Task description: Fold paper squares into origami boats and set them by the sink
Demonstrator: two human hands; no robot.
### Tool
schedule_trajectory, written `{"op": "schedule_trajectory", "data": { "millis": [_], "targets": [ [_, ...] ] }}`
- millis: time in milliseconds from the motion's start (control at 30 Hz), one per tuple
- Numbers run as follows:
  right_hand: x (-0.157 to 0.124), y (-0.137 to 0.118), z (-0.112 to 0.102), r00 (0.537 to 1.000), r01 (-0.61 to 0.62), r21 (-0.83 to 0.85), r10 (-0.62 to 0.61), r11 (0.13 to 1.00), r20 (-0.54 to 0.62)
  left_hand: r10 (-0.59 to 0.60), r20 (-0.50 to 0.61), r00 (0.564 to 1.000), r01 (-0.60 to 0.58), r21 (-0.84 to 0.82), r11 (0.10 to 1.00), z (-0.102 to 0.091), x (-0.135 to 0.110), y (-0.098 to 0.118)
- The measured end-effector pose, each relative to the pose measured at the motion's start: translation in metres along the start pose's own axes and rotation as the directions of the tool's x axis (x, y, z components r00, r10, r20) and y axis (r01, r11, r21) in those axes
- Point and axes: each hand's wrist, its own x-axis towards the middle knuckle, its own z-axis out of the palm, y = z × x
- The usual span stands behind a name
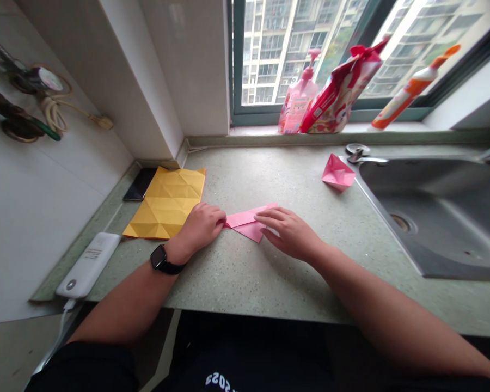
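Observation:
A folded pink paper (248, 222) lies flat on the speckled countertop (245, 272) between my hands. My left hand (200, 226), with a black watch on its wrist, has its fingers curled and pressed down on the paper's left tip. My right hand (288, 231) lies flat with fingers stretched out over the paper's right part. A creased yellow sheet (167, 202) lies just left of my left hand. A finished pink folded shape (337, 173) sits farther back on the right, near the sink.
A steel sink (436, 212) fills the right side. A white power bank (89, 265) and a dark phone (139, 184) lie on the left. On the window sill stand a pink pump bottle (297, 100), a red pouch (338, 92) and an orange-capped bottle (412, 90).

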Motion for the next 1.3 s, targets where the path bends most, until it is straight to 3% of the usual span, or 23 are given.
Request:
{"op": "schedule_trajectory", "data": {
  "millis": [133, 233, 400, 533, 767, 1000, 1300],
  "targets": [
    [0.000, -0.017, 0.004, 0.984, 0.113, 0.057, -0.119, 0.992, 0.130, -0.026, -0.008, 1.000, 0.026, -0.012, 1.000, 0.005, 0.002, 0.006],
    [0.001, -0.017, 0.005, 0.984, 0.076, 0.004, -0.076, 0.997, 0.162, -0.035, -0.017, 0.999, 0.033, -0.094, 0.995, 0.007, 0.002, 0.009],
    [0.001, 0.000, 0.004, 0.993, -0.037, -0.062, 0.043, 0.997, 0.111, -0.055, -0.025, 0.998, 0.044, -0.328, 0.944, 0.010, 0.002, 0.017],
    [0.001, 0.007, 0.006, 0.994, -0.050, -0.064, 0.056, 0.997, 0.093, -0.064, -0.014, 0.998, 0.052, -0.427, 0.903, 0.014, 0.004, 0.021],
    [0.004, -0.001, 0.014, 0.999, 0.030, -0.013, -0.030, 0.999, 0.025, -0.081, -0.005, 0.997, 0.071, -0.413, 0.908, 0.018, 0.008, 0.019],
    [0.003, -0.001, 0.024, 0.991, 0.027, 0.015, -0.029, 1.000, 0.130, -0.089, -0.011, 0.996, 0.077, -0.396, 0.915, 0.020, 0.009, 0.016],
    [0.005, 0.002, 0.025, 0.987, 0.060, 0.035, -0.064, 0.998, 0.150, -0.116, -0.013, 0.993, 0.106, -0.325, 0.940, 0.022, 0.011, 0.015]
  ]
}}
